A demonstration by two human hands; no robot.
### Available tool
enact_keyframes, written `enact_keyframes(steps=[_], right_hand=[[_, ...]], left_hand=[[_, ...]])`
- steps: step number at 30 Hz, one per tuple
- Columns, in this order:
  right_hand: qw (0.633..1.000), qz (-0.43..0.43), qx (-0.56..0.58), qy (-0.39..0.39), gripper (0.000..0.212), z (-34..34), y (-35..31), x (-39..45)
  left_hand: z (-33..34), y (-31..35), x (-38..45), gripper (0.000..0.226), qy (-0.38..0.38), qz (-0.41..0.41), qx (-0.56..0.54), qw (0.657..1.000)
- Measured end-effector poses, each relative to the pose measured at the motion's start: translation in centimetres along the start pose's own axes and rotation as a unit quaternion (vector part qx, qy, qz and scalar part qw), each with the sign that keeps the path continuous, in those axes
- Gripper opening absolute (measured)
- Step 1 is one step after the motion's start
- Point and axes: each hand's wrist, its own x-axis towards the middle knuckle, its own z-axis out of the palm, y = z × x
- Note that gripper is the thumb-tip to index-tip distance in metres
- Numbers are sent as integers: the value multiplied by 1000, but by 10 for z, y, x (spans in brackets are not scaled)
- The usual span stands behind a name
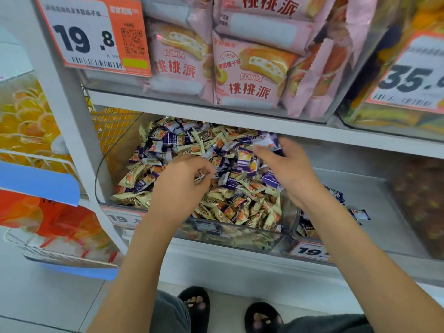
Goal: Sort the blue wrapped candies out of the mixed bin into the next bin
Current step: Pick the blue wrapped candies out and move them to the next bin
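Two sandalled feet (pixel 230 311) are seen at the bottom centre of the frame, on a pale floor, with both forearms reaching up from there to the lower shelf (pixel 240 263).

The mixed bin (pixel 230 233), a clear plastic tub at centre frame, is filled with cream-wrapped candies (pixel 249 212) and blue wrapped candies (pixel 245 164) heaped together. The left hand (pixel 182 181) is held low over the heap with its fingers curled inward; a small wrapper appears pinched at its fingertips (pixel 204 174), though its colour cannot be told. The right hand (pixel 288 164) is set at the upper right of the heap, its fingers gathered around a cluster of blue wrappers.

The next bin (pixel 310 227), just right of the mixed bin, is largely hidden behind the right forearm; a few blue wrappers (pixel 358 213) are visible in it.

The step in hand is judged to be picking. It is best done by lifting blue pieces cleanly from the surface and checking that no cream piece is caught in the gathered cluster before it is carried across.

No common orientation is observed: the blue candies lie with their long axes at every angle, twisted ends pointing in all directions.
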Motion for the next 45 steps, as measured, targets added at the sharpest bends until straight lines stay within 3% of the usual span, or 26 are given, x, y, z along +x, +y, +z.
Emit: enact_keyframes(steps=[2, 5, 8, 12, 14, 18, 21, 25, 27, 30, 32, 34, 36, 37, 45], right_hand=[[999, -18, 5, 47, 1, -12, -3, -4], [995, -29, 14, 95, 15, -28, -5, -7], [992, 68, 80, 75, 12, -47, -3, -11], [951, 180, 238, 76, 11, -84, 6, -20], [963, 203, 163, 66, 10, -98, 19, -25], [965, 249, -59, -57, 19, -115, 44, -39], [969, 208, -117, -61, 37, -120, 42, -44], [979, 23, -201, -12, 22, -107, 22, -48], [981, -51, -189, -5, 19, -89, 4, -54], [980, -95, -120, -128, 16, -48, -20, -55], [952, -85, -161, -246, 22, -15, -23, -45], [890, -69, -265, -364, 39, 15, -17, -33], [826, -87, -348, -434, 54, 33, -7, -23], [813, -97, -366, -443, 57, 38, -3, -19], [868, -121, -314, -364, 31, 30, 8, -20]], left_hand=[[5, 3, 0, 9, -13, 1, 3, 1000], [11, 11, 0, 9, -37, 4, 4, 999], [16, 16, -1, 11, -73, 14, 1, 997], [21, 14, -1, 10, -101, 11, 11, 995], [23, 14, -1, 10, -108, 6, 13, 994], [17, 8, 0, 10, -126, -25, 3, 992], [5, -2, -1, 11, -107, -51, -4, 993], [-8, -9, -8, 11, -86, -69, 1, 994], [-13, -11, -13, 11, -85, -67, 2, 994], [-19, -14, -25, 12, -90, -66, -3, 994], [-20, -14, -32, 14, -101, -67, -12, 993], [-20, -15, -36, 16, -128, -73, -26, 989], [-21, -16, -37, 16, -148, -81, -39, 985], [-21, -17, -36, 16, -152, -83, -42, 984], [-13, -19, -34, 2, -181, -75, -26, 980]])
